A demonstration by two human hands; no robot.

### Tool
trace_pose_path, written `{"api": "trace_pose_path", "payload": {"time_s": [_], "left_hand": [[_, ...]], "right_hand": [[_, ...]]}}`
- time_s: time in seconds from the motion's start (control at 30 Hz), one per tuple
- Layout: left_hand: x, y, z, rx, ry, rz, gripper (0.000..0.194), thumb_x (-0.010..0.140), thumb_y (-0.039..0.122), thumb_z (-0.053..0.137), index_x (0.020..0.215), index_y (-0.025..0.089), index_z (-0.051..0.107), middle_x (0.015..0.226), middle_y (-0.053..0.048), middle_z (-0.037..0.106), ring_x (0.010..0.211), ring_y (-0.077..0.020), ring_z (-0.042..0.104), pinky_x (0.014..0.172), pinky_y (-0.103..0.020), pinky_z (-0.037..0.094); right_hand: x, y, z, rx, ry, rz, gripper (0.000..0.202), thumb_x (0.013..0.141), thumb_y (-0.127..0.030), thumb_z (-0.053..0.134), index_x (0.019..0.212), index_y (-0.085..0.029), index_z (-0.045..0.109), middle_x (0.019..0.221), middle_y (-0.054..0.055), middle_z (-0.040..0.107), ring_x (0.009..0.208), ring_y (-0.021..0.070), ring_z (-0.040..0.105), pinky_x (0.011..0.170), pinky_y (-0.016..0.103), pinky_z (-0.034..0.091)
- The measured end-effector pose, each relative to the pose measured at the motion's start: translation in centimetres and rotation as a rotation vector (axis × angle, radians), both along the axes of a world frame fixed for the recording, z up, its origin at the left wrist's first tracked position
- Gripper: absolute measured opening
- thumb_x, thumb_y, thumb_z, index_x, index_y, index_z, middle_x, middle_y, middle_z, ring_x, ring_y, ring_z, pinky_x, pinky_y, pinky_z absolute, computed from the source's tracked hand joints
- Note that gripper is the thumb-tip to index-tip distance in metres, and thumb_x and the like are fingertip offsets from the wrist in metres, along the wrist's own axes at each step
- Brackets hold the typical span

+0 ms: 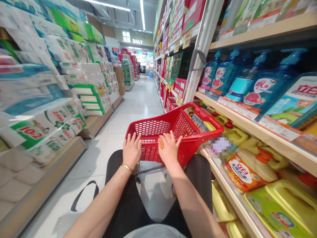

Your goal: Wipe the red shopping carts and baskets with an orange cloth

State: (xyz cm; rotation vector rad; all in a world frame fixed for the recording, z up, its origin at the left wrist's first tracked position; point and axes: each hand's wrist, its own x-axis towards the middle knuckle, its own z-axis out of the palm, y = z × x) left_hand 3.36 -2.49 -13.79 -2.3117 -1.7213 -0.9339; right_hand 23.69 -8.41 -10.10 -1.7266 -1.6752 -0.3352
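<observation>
A red shopping cart (152, 127) with perforated basket walls stands just in front of my knees, its handle towards the right shelf. My left hand (131, 151) is at the near basket rim, palm down, fingers apart and nothing visible in it. Beside it, my right hand (169, 148) is over the same rim, its thumb side curled around a small orange-brown thing too hidden to name; the little finger sticks out. A gold bracelet circles my left wrist.
Blue pump bottles (264, 86) and yellow detergent jugs (250, 168) fill the right shelves. Packs of tissue paper (49, 129) are stacked on the left. A pale bag (68, 223) with a dark strap lies on the floor at lower left. The aisle (141, 99) runs ahead.
</observation>
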Motion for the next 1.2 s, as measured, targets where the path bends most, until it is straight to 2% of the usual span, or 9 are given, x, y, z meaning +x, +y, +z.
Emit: {"api": "trace_pose_path", "payload": {"time_s": [0.1,0.23,0.3,0.4,0.5,0.73,0.9,1.03,1.2], "left_hand": [[-0.1,0.0,0.1,-0.020,0.016,-0.008,0.056,0.109,0.040,0.026,0.156,0.022,0.049,0.166,-0.009,0.041,0.159,-0.0325,0.024,0.126,-0.056,0.028],[-0.5,0.1,0.3,-0.050,0.060,-0.017,0.055,0.109,0.040,0.026,0.156,0.024,0.049,0.165,-0.008,0.042,0.159,-0.0310,0.025,0.125,-0.054,0.029],[-0.6,0.1,0.3,-0.061,0.075,-0.012,0.055,0.109,0.040,0.026,0.156,0.025,0.049,0.166,-0.007,0.042,0.159,-0.0303,0.026,0.125,-0.053,0.029],[-0.5,0.1,0.2,-0.066,0.075,-0.005,0.054,0.109,0.040,0.026,0.157,0.026,0.048,0.166,-0.005,0.042,0.159,-0.0292,0.025,0.125,-0.052,0.029],[-0.3,0.0,0.2,-0.068,0.067,0.002,0.053,0.109,0.039,0.026,0.156,0.026,0.049,0.165,-0.005,0.043,0.160,-0.0280,0.024,0.126,-0.051,0.028],[0.0,0.0,0.5,-0.108,0.055,0.039,0.052,0.109,0.037,0.028,0.154,0.027,0.051,0.165,-0.004,0.043,0.159,-0.0257,0.027,0.126,-0.049,0.028],[0.1,0.1,1.0,-0.127,0.068,0.040,0.051,0.108,0.035,0.028,0.152,0.027,0.053,0.164,-0.003,0.045,0.156,-0.0252,0.034,0.125,-0.048,0.030],[-0.6,0.2,1.2,-0.138,0.089,-0.020,0.050,0.109,0.035,0.030,0.151,0.026,0.054,0.162,-0.005,0.048,0.152,-0.0263,0.040,0.119,-0.048,0.037],[-1.7,0.5,1.4,-0.158,0.111,-0.145,0.050,0.109,0.035,0.031,0.154,0.025,0.050,0.160,-0.007,0.050,0.149,-0.0269,0.046,0.115,-0.048,0.042]], "right_hand": [[-2.2,0.2,-1.0,-0.066,-0.012,0.142,0.038,0.101,-0.032,0.054,0.136,-0.025,0.067,0.150,0.008,0.061,0.155,0.0315,0.030,0.127,0.065,-0.012],[0.5,-0.4,-0.5,-0.112,-0.023,0.198,0.039,0.099,-0.031,0.055,0.136,-0.029,0.067,0.152,0.005,0.060,0.151,0.0279,0.038,0.129,0.059,-0.011],[3.0,-1.0,0.3,-0.100,-0.021,0.152,0.037,0.099,-0.030,0.054,0.133,-0.030,0.069,0.150,0.004,0.061,0.149,0.0274,0.042,0.128,0.058,-0.013],[6.4,-1.8,1.4,-0.024,-0.017,-0.037,0.035,0.099,-0.030,0.051,0.128,-0.030,0.071,0.147,0.006,0.064,0.148,0.0319,0.044,0.122,0.067,-0.020],[8.3,-2.3,1.9,0.068,-0.013,-0.169,0.034,0.099,-0.030,0.048,0.124,-0.028,0.072,0.142,0.008,0.066,0.146,0.0344,0.046,0.119,0.072,-0.019],[8.9,-2.1,0.9,0.082,-0.055,-0.115,0.031,0.097,-0.033,0.050,0.118,-0.028,0.072,0.128,0.008,0.073,0.141,0.0359,0.050,0.122,0.072,-0.011],[9.6,-1.4,0.0,0.151,-0.112,-0.093,0.027,0.096,-0.031,0.052,0.112,-0.030,0.074,0.121,0.006,0.075,0.138,0.0333,0.054,0.125,0.068,-0.003],[9.7,-0.8,-0.9,0.232,-0.113,-0.115,0.024,0.095,-0.031,0.056,0.108,-0.031,0.075,0.115,0.008,0.076,0.133,0.0348,0.057,0.124,0.071,0.008],[9.8,-0.2,-1.4,0.333,-0.087,-0.082,0.022,0.091,-0.028,0.064,0.111,-0.027,0.073,0.114,0.006,0.075,0.133,0.0317,0.054,0.122,0.061,0.027]]}}
